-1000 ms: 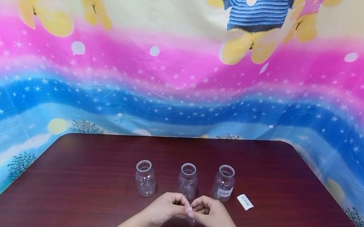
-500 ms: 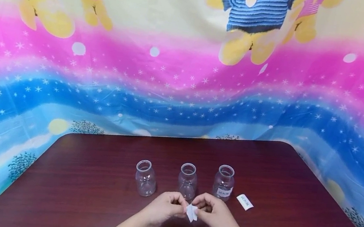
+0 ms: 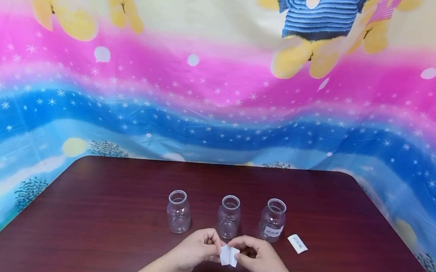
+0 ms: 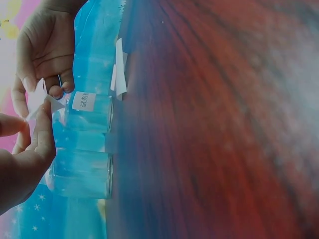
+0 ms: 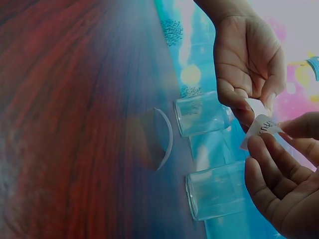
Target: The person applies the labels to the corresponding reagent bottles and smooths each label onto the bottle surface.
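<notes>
Label (image 3: 225,255) spread flatter since the earlier frame; fingers of left hand (image 3: 197,253) and right hand (image 3: 262,261) pinch its opposite sides, just near of middle jar (image 3: 228,220). Risk: uneven tugging may tear it; sticky side, if any, could fold over.

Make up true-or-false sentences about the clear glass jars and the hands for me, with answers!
Three clear glass jars stand on the dark red wooden table. True.

Every jar wears a label. False: only the rightmost jar shows a white paper label.

The left hand and right hand pinch one small white paper piece. True.

One jar has tipped over. False: all three stand upright.

A curved white paper slip with writing lies right of the jars. True.
</notes>
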The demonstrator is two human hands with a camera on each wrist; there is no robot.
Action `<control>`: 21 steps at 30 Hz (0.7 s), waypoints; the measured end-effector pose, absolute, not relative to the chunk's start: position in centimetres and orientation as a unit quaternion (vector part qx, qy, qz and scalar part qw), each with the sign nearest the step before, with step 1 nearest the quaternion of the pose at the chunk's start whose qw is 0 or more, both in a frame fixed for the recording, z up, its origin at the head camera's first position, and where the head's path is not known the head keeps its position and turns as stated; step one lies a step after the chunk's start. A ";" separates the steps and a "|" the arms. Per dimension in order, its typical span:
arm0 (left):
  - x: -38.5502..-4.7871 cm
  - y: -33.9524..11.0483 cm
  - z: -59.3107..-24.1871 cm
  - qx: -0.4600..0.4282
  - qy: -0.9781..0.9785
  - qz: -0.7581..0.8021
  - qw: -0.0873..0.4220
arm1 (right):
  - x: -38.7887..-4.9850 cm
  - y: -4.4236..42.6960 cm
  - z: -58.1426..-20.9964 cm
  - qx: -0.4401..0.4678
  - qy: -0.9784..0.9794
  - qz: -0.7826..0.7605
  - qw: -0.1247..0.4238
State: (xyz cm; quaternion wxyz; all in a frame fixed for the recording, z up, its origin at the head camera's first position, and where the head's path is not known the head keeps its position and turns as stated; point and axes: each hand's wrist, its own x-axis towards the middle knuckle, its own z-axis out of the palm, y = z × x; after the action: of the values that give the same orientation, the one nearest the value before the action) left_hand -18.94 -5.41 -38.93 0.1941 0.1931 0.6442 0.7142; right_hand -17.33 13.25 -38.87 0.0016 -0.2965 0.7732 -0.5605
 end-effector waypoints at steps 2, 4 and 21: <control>-19.0 -5.5 -38.9 0.195 0.644 0.714 0.196 | -17.4 13.2 -38.8 -0.296 0.777 -0.555 0.005; -19.0 -5.6 -38.9 0.192 0.643 0.715 0.196 | -17.5 13.2 -38.8 -0.297 0.779 -0.552 0.011; -19.2 -6.0 -39.2 0.167 0.651 0.720 0.176 | -17.6 12.5 -38.9 -0.295 0.809 -0.503 -0.074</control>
State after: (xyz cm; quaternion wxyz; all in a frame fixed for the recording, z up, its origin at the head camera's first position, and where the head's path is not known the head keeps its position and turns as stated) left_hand -19.16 -6.02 -39.18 0.1759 0.1670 0.6506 0.7196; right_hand -17.61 12.54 -38.92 -0.0741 -0.2952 0.8090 -0.5028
